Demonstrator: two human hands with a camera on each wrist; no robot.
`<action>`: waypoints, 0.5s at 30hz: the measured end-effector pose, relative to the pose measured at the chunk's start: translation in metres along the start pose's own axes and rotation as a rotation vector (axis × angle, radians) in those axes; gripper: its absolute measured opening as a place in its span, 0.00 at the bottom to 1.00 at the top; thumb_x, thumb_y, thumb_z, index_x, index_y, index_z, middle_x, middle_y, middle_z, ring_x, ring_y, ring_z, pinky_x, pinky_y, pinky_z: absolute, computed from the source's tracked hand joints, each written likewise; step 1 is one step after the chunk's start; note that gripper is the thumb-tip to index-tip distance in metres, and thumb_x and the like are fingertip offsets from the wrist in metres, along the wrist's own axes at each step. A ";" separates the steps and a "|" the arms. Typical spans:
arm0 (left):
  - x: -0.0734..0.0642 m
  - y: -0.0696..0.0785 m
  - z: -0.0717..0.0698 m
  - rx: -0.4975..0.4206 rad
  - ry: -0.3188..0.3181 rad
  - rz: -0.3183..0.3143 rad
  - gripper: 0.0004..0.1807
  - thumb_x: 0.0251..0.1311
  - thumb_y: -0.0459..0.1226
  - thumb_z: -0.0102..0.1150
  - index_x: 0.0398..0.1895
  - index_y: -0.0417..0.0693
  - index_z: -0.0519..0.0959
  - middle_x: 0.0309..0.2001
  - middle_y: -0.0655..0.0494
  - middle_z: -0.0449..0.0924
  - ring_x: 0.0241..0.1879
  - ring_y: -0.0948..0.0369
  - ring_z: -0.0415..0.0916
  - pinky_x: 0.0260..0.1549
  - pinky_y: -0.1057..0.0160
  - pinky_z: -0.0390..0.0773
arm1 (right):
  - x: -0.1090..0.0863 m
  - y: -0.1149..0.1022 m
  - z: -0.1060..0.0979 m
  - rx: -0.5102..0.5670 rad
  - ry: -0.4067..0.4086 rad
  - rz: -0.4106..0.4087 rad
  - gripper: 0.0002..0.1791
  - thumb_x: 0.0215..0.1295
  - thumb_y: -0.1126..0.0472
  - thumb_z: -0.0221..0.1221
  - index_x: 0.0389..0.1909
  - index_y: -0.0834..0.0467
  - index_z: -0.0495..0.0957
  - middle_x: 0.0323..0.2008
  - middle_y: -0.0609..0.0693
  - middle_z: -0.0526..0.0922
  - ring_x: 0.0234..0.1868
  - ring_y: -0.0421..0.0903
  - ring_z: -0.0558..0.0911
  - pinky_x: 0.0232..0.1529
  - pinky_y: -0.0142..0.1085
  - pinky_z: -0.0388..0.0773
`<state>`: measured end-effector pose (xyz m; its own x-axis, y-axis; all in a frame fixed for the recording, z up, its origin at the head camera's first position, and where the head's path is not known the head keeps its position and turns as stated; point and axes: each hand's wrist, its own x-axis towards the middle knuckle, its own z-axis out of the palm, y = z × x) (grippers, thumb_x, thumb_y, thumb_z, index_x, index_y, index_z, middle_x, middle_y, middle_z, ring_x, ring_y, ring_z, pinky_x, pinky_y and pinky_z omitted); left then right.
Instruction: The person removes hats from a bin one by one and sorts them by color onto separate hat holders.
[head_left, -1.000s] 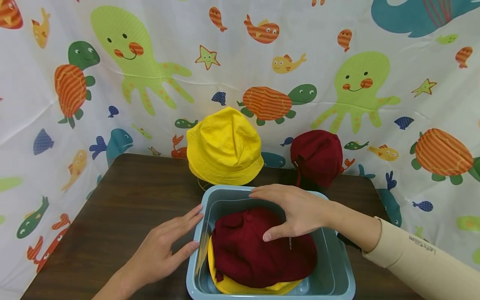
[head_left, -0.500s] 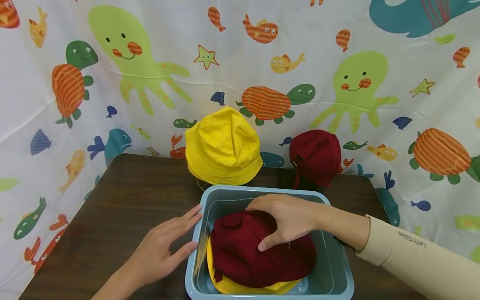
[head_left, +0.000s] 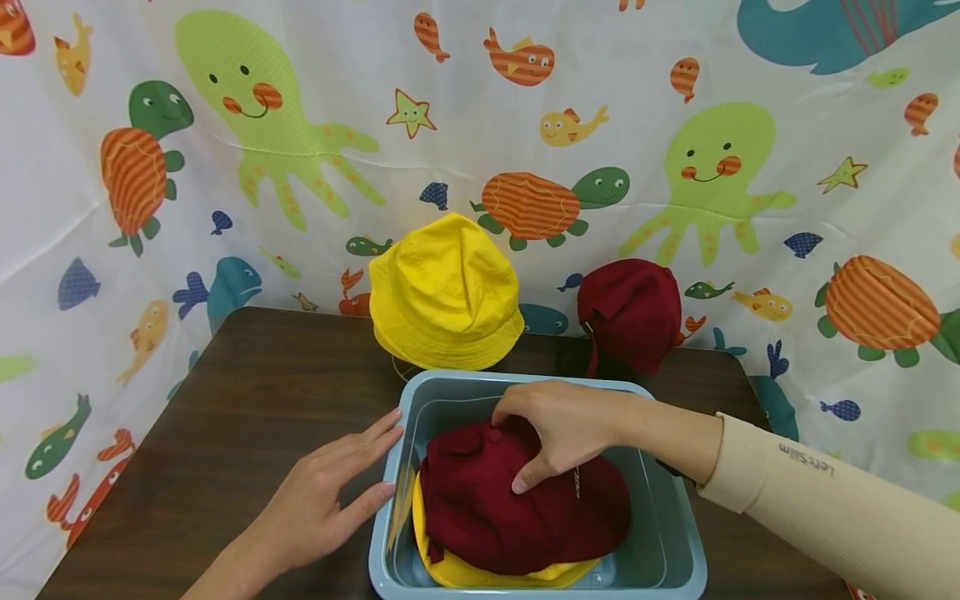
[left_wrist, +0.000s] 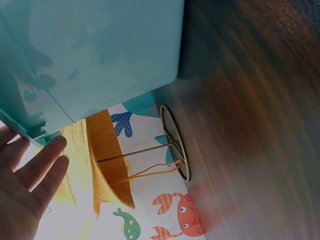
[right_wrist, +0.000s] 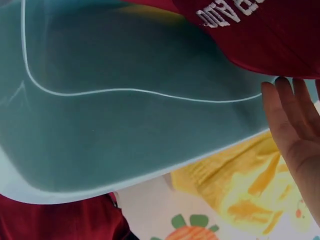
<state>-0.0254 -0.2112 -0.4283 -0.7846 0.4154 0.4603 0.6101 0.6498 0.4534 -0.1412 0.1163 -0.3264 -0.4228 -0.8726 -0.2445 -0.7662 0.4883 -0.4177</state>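
A maroon baseball cap [head_left: 480,517] with white embroidered lettering lies on a yellow hat [head_left: 457,575] inside a light blue plastic tub [head_left: 682,533]. My right hand [head_left: 570,425] reaches down over the cap, thumb spread from the fingers. In the right wrist view its fairly straight fingers [right_wrist: 285,110] come right to the cap's edge [right_wrist: 250,62], the thumb out of sight there. My left hand [head_left: 322,492] rests with extended fingertips against the tub's left rim. The left wrist view shows those fingers [left_wrist: 45,160] by the tub's outer wall [left_wrist: 110,55].
Behind the tub, a yellow bucket hat [head_left: 450,292] sits on a wire stand [left_wrist: 175,142]. Another maroon cap [head_left: 630,312] stands to its right. A dark wood table [head_left: 277,383] lies underneath, with a sea-animal printed curtain [head_left: 465,50] at the back.
My right hand has come down and slightly left onto the maroon cap, its thumb and fingers drawing a little closer. My left hand stays at the tub rim.
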 end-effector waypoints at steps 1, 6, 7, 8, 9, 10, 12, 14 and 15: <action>0.000 0.000 0.000 0.001 -0.004 -0.004 0.38 0.62 0.38 0.72 0.77 0.52 0.71 0.77 0.60 0.68 0.69 0.60 0.75 0.64 0.67 0.73 | 0.001 -0.001 -0.001 -0.001 -0.003 -0.002 0.37 0.57 0.38 0.74 0.61 0.55 0.79 0.54 0.43 0.83 0.51 0.39 0.79 0.54 0.34 0.79; -0.001 -0.001 0.000 0.002 -0.011 -0.011 0.38 0.62 0.38 0.72 0.77 0.52 0.71 0.77 0.60 0.67 0.70 0.61 0.73 0.65 0.69 0.70 | 0.004 -0.003 -0.003 0.016 -0.016 -0.011 0.34 0.57 0.42 0.75 0.59 0.55 0.80 0.50 0.42 0.83 0.47 0.38 0.78 0.50 0.32 0.79; -0.001 0.000 0.000 0.000 -0.008 -0.009 0.38 0.62 0.38 0.72 0.77 0.52 0.71 0.77 0.60 0.67 0.70 0.61 0.73 0.65 0.69 0.70 | 0.005 -0.004 -0.003 0.023 -0.016 -0.011 0.33 0.57 0.42 0.75 0.59 0.55 0.80 0.49 0.41 0.83 0.46 0.38 0.78 0.48 0.31 0.79; -0.001 0.000 0.000 -0.001 -0.004 -0.005 0.38 0.62 0.38 0.72 0.77 0.52 0.71 0.77 0.60 0.68 0.69 0.61 0.74 0.65 0.69 0.70 | 0.005 -0.004 -0.003 0.030 -0.017 -0.009 0.32 0.57 0.43 0.75 0.58 0.55 0.80 0.48 0.41 0.82 0.45 0.38 0.78 0.47 0.31 0.79; -0.001 0.000 0.000 0.000 0.001 -0.001 0.38 0.62 0.38 0.72 0.77 0.53 0.71 0.77 0.60 0.68 0.69 0.60 0.75 0.65 0.70 0.70 | 0.006 -0.004 -0.002 0.039 -0.019 -0.007 0.31 0.57 0.44 0.76 0.58 0.55 0.80 0.47 0.40 0.82 0.44 0.37 0.78 0.46 0.31 0.79; 0.000 0.000 0.000 0.001 0.004 0.002 0.38 0.62 0.38 0.72 0.77 0.53 0.71 0.76 0.60 0.68 0.68 0.60 0.75 0.65 0.69 0.70 | 0.006 -0.004 -0.002 0.048 -0.020 -0.006 0.30 0.58 0.45 0.76 0.57 0.55 0.80 0.45 0.40 0.82 0.42 0.37 0.78 0.44 0.30 0.79; 0.000 0.000 0.000 -0.001 0.007 0.008 0.38 0.62 0.38 0.72 0.77 0.52 0.71 0.76 0.59 0.69 0.68 0.60 0.76 0.64 0.69 0.71 | 0.006 -0.004 -0.001 0.067 -0.023 -0.005 0.28 0.58 0.46 0.76 0.55 0.55 0.80 0.42 0.38 0.81 0.39 0.36 0.78 0.42 0.30 0.79; 0.000 0.000 0.000 -0.002 0.008 0.010 0.38 0.62 0.38 0.72 0.77 0.52 0.71 0.76 0.59 0.69 0.68 0.60 0.76 0.64 0.69 0.72 | 0.007 -0.003 -0.001 0.088 -0.025 -0.008 0.25 0.60 0.49 0.75 0.53 0.55 0.81 0.39 0.37 0.80 0.37 0.36 0.78 0.41 0.29 0.79; 0.000 0.000 0.000 0.000 0.006 0.008 0.38 0.62 0.38 0.72 0.77 0.53 0.71 0.76 0.60 0.68 0.68 0.60 0.76 0.64 0.68 0.72 | 0.007 -0.003 0.000 0.100 -0.024 -0.011 0.23 0.61 0.50 0.74 0.52 0.55 0.81 0.39 0.37 0.80 0.37 0.36 0.78 0.40 0.29 0.79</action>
<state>-0.0253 -0.2113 -0.4278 -0.7788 0.4170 0.4686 0.6166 0.6463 0.4495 -0.1422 0.1087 -0.3267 -0.4019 -0.8782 -0.2594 -0.7185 0.4781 -0.5052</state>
